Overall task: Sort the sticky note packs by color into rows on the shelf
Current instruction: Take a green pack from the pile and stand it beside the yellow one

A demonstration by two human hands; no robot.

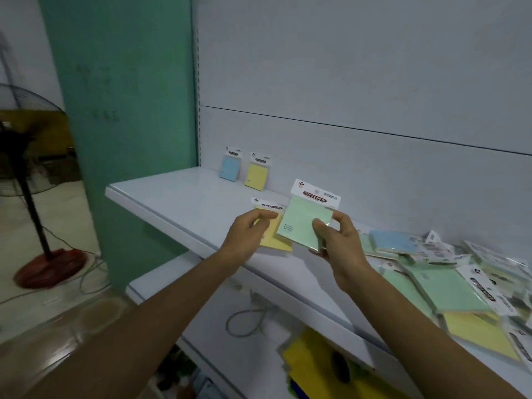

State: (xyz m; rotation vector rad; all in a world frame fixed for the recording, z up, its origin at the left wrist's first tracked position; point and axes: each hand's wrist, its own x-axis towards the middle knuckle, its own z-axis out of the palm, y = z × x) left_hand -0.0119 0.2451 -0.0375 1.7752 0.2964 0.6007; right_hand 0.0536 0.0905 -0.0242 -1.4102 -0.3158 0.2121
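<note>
The left hand [247,234] grips a yellow pack [275,241] and the right hand [338,243] pinches a green pack [300,223], both over the shelf [178,194]. A loose pile of packs [437,283] lies to the right. Farther back, a blue pack [229,168] and a second yellow pack [256,176] seemingly lean against the wall [359,162].

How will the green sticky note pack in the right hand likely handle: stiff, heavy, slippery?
Probably fairly stiff: the green pack looks flat though the right hand pinches only its lower right part. Likely light, since that pinch alone carries it. Its glossy wrapper may be slippery.
</note>
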